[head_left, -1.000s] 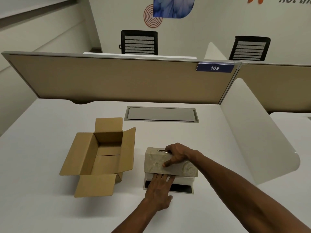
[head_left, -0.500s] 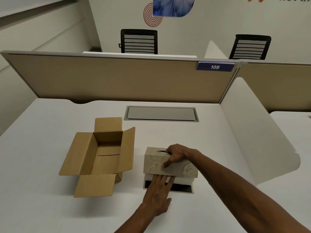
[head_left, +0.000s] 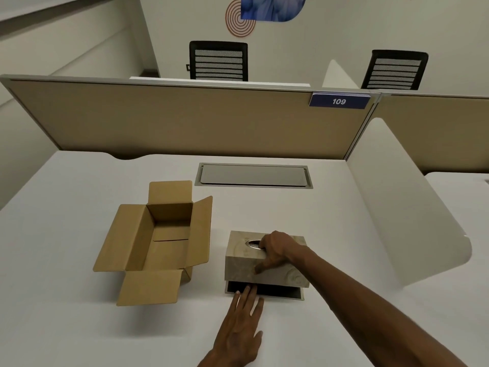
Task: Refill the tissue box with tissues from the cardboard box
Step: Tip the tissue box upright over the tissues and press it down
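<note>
A beige marbled tissue box cover point(head_left: 243, 266) stands on the white desk, lowered over its dark base tray point(head_left: 280, 292). My right hand point(head_left: 275, 251) grips the cover from above, fingers by the oval slot and thumb on its front face. My left hand point(head_left: 242, 327) lies flat on the desk with its fingertips touching the front edge of the dark base. The brown cardboard box point(head_left: 158, 242) sits to the left with all flaps open; its inside looks bare. No tissues are visible.
A grey cable hatch point(head_left: 254, 174) is set into the desk behind the boxes. A tan partition point(head_left: 185, 120) closes the far edge, and a white curved divider point(head_left: 412, 221) bounds the right side. Two black chairs stand beyond.
The cover has come down lower over the base, hiding the white tissues seen earlier. My left hand has slid back toward me, from the tissues to the base's front edge.
</note>
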Motion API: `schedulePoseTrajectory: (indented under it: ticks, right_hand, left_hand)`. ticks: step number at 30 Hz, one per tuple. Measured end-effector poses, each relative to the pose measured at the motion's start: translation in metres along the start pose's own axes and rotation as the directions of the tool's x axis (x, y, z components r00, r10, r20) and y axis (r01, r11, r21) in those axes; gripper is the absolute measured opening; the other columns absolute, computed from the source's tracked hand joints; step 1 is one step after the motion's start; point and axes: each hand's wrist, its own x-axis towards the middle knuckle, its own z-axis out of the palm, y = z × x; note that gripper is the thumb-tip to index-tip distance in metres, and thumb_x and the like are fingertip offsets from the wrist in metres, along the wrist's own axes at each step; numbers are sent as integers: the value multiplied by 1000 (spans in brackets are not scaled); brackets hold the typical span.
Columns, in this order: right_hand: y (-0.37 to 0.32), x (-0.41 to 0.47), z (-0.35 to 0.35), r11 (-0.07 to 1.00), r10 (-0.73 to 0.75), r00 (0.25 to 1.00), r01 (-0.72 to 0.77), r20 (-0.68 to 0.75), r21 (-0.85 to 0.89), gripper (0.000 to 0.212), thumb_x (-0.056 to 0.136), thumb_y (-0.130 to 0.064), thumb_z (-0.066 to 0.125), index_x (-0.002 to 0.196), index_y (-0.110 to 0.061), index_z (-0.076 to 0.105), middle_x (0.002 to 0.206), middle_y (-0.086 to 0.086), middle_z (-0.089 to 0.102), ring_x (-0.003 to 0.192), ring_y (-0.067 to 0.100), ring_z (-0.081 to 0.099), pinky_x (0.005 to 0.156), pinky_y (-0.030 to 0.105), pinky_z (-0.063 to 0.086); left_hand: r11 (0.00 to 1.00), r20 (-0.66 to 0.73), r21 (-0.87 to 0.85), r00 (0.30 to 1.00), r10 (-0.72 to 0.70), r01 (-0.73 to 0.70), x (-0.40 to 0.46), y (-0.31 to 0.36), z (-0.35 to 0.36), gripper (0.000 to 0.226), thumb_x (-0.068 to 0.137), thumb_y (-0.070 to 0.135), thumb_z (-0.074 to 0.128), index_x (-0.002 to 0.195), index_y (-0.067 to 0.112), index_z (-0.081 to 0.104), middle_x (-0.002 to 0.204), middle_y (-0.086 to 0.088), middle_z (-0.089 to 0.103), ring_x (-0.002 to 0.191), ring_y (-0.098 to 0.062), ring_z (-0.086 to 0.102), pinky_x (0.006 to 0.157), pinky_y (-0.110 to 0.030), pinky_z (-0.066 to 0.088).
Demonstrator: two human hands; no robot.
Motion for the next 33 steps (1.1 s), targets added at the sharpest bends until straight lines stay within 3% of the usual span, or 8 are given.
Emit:
schedulePoseTrajectory:
  ticks: [2, 7, 10, 14, 19, 23, 27, 33]
  right_hand:
    - [-4, -5, 7, 999, 12, 999, -13, -29, -31, 74, 69, -76, 74, 106, -11, 70, 102, 10, 72, 83, 26, 62, 72, 32, 45]
    - [-13, -15, 36, 996, 21, 993, -31, -114, -89, 92, 64, -80, 66, 133, -20, 62, 108, 10, 73, 93, 31, 71, 82, 38, 60]
    - [-17, -23, 50, 995, 0, 984, -18, -179, -98, 74, 70, -70, 67, 117, -13, 69, 108, 11, 74, 93, 32, 71, 82, 39, 60]
    - [-18, -27, 68, 995, -25, 969, 0, -248, -99, 59, 82, -51, 64, 121, -8, 66, 118, 16, 72, 102, 36, 70, 88, 43, 59]
    - [-16, -37, 83, 998, -41, 951, 27, -305, -50, 82, 86, -54, 55, 148, -1, 42, 140, 20, 58, 124, 38, 57, 105, 45, 48]
    - [-19, -46, 106, 997, -23, 888, 54, -460, 54, 88, 85, -61, 38, 151, -3, 44, 150, 18, 54, 136, 36, 53, 116, 48, 41]
    - [-22, -47, 123, 992, 20, 870, 43, -493, 116, 75, 80, -56, 57, 134, -4, 64, 133, 14, 69, 122, 31, 66, 106, 46, 52]
    - [-24, -49, 115, 992, 11, 783, 69, -622, 105, 62, 59, -51, 88, 104, -9, 77, 111, 9, 77, 105, 29, 75, 86, 37, 61]
  left_hand:
    - [1000, -38, 21, 999, 14, -14, -6, 0, 1, 74, 98, 57, 41, 162, 30, 15, 160, 3, -19, 152, -23, -12, 120, -37, -7]
    - [999, -179, 31, 983, 30, -25, -16, 8, -9, 55, 101, 53, 37, 145, 26, 55, 160, 9, 37, 147, -19, 42, 122, -39, 27]
    - [996, -253, -56, 966, 56, -73, -17, 10, -20, 37, 92, 45, 56, 117, 26, 75, 120, 8, 73, 105, -12, 71, 97, -26, 54]
    - [975, -457, -138, 884, 95, -177, -9, 10, -47, 11, 84, 32, 72, 87, 23, 77, 84, 7, 76, 72, -8, 68, 67, -21, 60]
    - [959, -587, -72, 789, 183, -276, 5, 1, -66, 10, 79, 23, 72, 84, 16, 70, 85, 0, 68, 79, -15, 61, 68, -29, 56]
    - [957, -631, 19, 738, 237, -291, 26, -16, -64, 29, 83, 19, 70, 110, 10, 73, 120, -9, 72, 116, -23, 64, 110, -31, 48]
    - [981, -535, 55, 824, 185, -184, 47, -32, -65, 46, 100, 34, 52, 141, 13, 59, 154, -5, 50, 150, -21, 37, 124, -36, 27]
    - [988, -368, 129, 921, 129, -86, 61, -50, -59, 61, 105, 50, 33, 156, 17, 39, 166, -4, 28, 157, -20, 18, 126, -35, 9]
